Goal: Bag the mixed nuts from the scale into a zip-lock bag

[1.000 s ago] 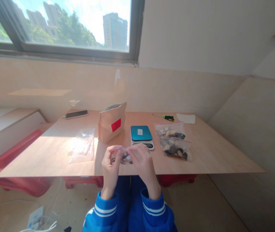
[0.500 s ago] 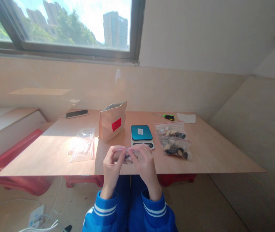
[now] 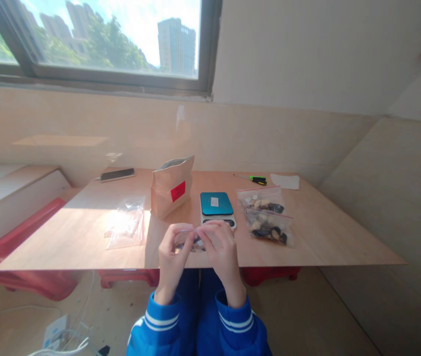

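Note:
Between my two hands is a clear zip bag [image 3: 194, 245] with dark and pale pieces inside, near the table's front edge. My left hand [image 3: 173, 245] is closed in a pinch on the left part of its top edge. Close beside it, my right hand [image 3: 220, 243] pinches the same edge with thumb and fingers. My fingers cover much of the bag. Just beyond my right hand stands a kitchen scale [image 3: 217, 203] with a blue top plate. To the right lie two filled zip bags [image 3: 270, 233], overlapping, with similar dark and pale pieces.
An upright brown paper bag [image 3: 171, 190] with a red label stands left of the scale, its top open. Flat clear bags [image 3: 127, 225] lie farther left in sunlight. At the back are a phone [image 3: 117, 174], a screwdriver [image 3: 255, 180] and white paper [image 3: 285, 181].
My right fingers have shifted very slightly along the bag's top edge. Everything else on the table stays where it was.

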The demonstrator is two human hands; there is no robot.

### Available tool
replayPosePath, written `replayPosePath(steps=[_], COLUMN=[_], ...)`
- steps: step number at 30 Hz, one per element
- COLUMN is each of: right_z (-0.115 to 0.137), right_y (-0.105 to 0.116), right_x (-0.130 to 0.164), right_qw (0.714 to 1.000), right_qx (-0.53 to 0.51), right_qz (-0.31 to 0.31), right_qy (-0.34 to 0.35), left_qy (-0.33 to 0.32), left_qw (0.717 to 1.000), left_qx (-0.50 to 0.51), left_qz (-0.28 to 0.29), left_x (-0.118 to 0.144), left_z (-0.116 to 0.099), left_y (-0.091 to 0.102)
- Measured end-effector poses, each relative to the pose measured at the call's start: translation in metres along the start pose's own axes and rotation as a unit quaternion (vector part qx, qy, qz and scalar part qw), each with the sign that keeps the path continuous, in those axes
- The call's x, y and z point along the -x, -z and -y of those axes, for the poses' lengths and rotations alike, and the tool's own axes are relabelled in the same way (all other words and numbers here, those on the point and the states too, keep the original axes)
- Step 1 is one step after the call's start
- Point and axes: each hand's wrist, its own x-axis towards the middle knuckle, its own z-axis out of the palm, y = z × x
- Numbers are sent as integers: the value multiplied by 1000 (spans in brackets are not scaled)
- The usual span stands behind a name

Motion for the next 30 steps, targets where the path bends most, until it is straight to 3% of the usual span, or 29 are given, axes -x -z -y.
replayPosePath(steps=[11,26,30], right_z=[1,-1,-4], right_y=[-1,-16,-16], right_x=[1,5,4], right_qw=[1000,996,998], right_qx=[8,34,23], right_qz=[0,-81,-62], right_qy=[-4,-9,-8], left_qy=[-18,-39,-40], left_qw=[999,992,993], left_qx=[-33,-111,-98], left_qz=[-3,-41,-46], left_x=[-1,6,6], left_z=[-5,2,2], left_y=[0,-10,-8])
